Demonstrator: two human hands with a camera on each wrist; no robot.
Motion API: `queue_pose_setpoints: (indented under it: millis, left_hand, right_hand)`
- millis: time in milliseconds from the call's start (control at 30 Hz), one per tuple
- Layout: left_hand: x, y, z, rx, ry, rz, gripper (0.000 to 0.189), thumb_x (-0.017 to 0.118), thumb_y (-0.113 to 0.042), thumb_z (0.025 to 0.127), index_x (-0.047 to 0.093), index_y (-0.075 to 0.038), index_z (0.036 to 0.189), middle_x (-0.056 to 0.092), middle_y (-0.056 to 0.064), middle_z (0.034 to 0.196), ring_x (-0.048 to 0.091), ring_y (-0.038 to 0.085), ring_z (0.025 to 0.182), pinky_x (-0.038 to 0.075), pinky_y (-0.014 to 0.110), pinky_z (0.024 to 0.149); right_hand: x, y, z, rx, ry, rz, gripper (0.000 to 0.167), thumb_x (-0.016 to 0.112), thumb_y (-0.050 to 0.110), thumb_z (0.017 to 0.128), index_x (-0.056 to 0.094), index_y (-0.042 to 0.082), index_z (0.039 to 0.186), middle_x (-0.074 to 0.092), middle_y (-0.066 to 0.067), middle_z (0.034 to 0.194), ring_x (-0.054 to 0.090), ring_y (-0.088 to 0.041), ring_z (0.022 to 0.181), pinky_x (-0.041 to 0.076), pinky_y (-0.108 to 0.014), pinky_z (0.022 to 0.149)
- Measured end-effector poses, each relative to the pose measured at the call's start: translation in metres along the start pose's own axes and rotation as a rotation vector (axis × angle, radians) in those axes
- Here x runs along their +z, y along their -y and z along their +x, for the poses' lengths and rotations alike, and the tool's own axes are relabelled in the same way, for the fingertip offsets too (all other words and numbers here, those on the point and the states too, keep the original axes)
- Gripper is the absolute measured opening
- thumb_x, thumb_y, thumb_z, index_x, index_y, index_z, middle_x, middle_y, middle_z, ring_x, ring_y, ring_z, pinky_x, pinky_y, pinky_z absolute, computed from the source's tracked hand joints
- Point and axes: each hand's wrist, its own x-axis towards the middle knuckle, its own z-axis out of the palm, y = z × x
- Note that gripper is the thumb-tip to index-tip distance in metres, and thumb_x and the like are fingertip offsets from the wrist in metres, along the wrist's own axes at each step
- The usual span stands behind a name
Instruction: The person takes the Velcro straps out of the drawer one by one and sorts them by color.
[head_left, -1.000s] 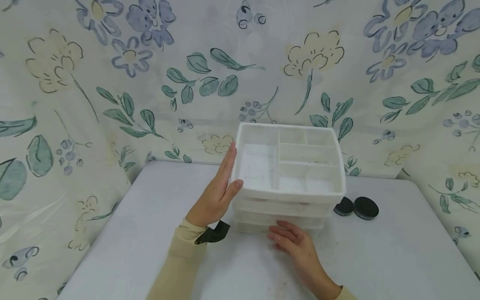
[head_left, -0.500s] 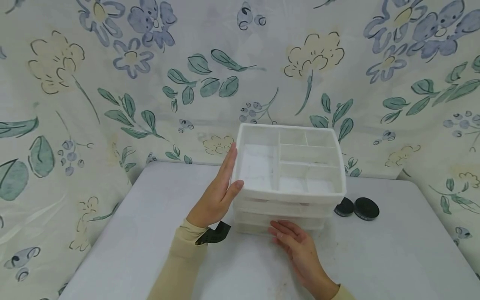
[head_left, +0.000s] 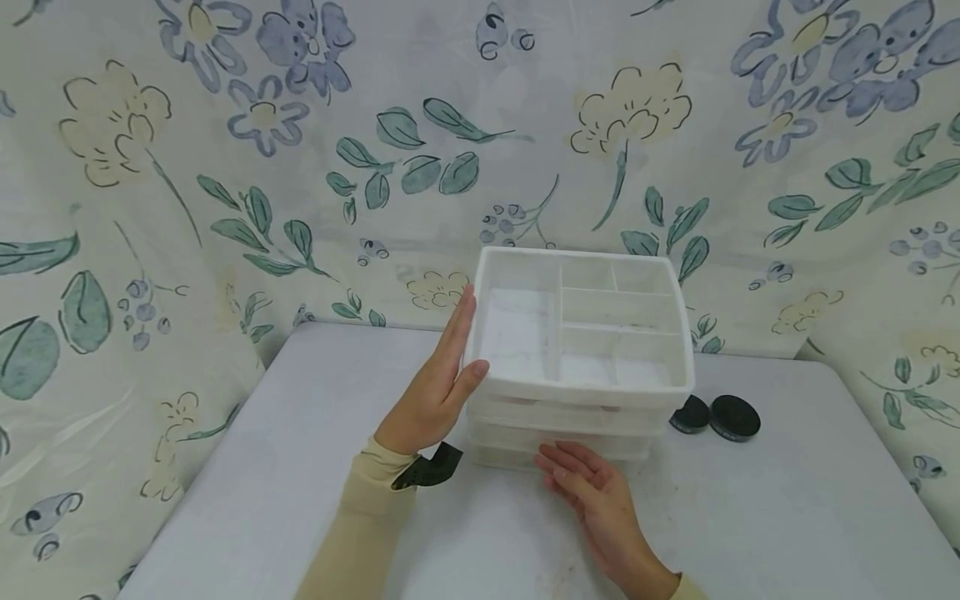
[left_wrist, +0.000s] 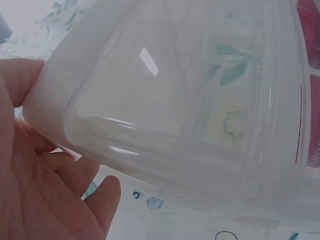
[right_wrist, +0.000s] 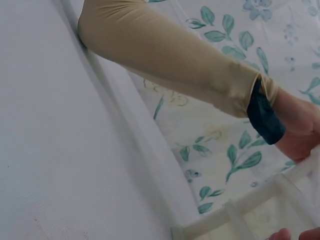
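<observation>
A white plastic drawer organizer (head_left: pixel 585 390) stands on the table, its top tray split into compartments. Along its left side lies my left hand (head_left: pixel 431 396), fingers straight, thumb at the front corner of the rim. The left wrist view shows this hand (left_wrist: pixel 45 185) at the edge of the organizer's see-through body (left_wrist: pixel 165 90). Low in front, the fingertips of my right hand (head_left: pixel 596 504) overlap the bottom drawer (head_left: pixel 502 457), fingers slightly bent. The drawers sit flush with the front. At the right wrist view's lower edge, only bits of right fingertips (right_wrist: pixel 282 235) show.
Two round black discs (head_left: pixel 735 418) lie on the table (head_left: pixel 810 483) right of the organizer. Floral cloth (head_left: pixel 525 125) hangs behind and at both sides. A dark strap (head_left: pixel 427 467) is round the left wrist. Something pink (left_wrist: pixel 312 115) shows at the left wrist view's right edge.
The right hand's fingers have shifted and drawn closer together in front of the bottom drawer. The left hand and the organizer have stayed in place.
</observation>
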Motion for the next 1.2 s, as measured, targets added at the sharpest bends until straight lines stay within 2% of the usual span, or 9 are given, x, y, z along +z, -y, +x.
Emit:
queue_pose_setpoints:
  millis: [333,567,867,1033,1200]
  left_hand:
    - [0.0,0.0,0.001,0.009,-0.005,0.002,0.072,0.037,-0.042,0.109,-0.001,-0.011,0.162,-0.005,0.002,0.169,0.0,0.021,0.155,0.008,0.041,0.124]
    - [-0.001,0.001,0.0,0.02,-0.009,0.006,0.072,0.037,-0.041,0.109,-0.001,-0.011,0.162,-0.005,0.001,0.169,0.0,0.022,0.155,0.008,0.041,0.124]
    - [0.0,0.002,-0.001,0.004,-0.003,-0.002,0.073,0.038,-0.042,0.109,-0.002,-0.013,0.162,-0.006,-0.003,0.169,0.0,0.02,0.155,0.009,0.042,0.124]
    - [0.001,0.001,-0.001,0.004,0.002,-0.003,0.073,0.038,-0.042,0.109,-0.002,-0.014,0.162,-0.006,-0.002,0.169,0.0,0.02,0.155,0.009,0.043,0.124]
    - [0.001,0.001,0.001,0.014,0.001,-0.006,0.073,0.037,-0.043,0.109,-0.002,-0.013,0.162,-0.006,-0.001,0.169,-0.001,0.021,0.155,0.008,0.042,0.124]
  right_hand:
    - [-0.003,0.001,-0.006,0.046,0.021,-0.02,0.046,0.057,-0.002,0.099,0.04,-0.012,0.14,0.057,-0.026,0.137,0.067,-0.019,0.113,0.054,-0.03,0.094]
    - [-0.007,0.002,-0.012,0.082,0.052,-0.08,0.051,0.059,0.005,0.099,0.039,-0.012,0.142,0.055,-0.025,0.14,0.064,-0.02,0.119,0.053,-0.031,0.097]
    - [-0.012,0.001,-0.023,0.117,0.115,-0.053,0.057,0.058,0.009,0.102,0.031,-0.016,0.146,0.052,-0.027,0.142,0.065,-0.018,0.119,0.051,-0.03,0.099]
    - [-0.012,0.001,-0.028,0.136,0.105,-0.051,0.058,0.059,0.012,0.102,0.031,-0.015,0.146,0.053,-0.028,0.142,0.064,-0.022,0.119,0.052,-0.032,0.099]
    - [-0.012,0.001,-0.032,0.196,0.07,-0.093,0.067,0.067,0.023,0.099,0.034,-0.011,0.147,0.055,-0.023,0.142,0.064,-0.024,0.121,0.052,-0.032,0.098]
